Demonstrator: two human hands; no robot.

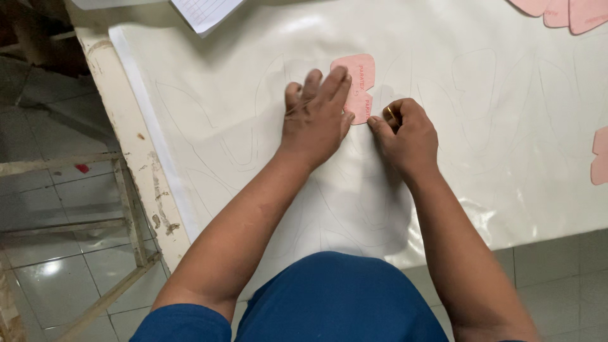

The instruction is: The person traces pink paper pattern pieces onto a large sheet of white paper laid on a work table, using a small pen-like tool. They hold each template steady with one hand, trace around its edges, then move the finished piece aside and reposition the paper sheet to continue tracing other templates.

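Note:
A pink card template [360,75] with rounded lobes lies on a glossy cream sheet [240,107] spread over the table. My left hand [315,117] lies flat on it, fingers spread, pressing its left part down. My right hand [405,133] is curled at the template's lower right edge, fingertips pinched as if around a thin marking tool that I cannot make out; a ring shows on one finger. Faint traced outlines cover the sheet around both hands.
More pink templates lie at the top right [563,11] and at the right edge [600,155]. A white ruled paper [206,11] sits at the top. The worn table edge [126,126] runs down the left, with a wooden frame [126,209] and tiled floor beyond.

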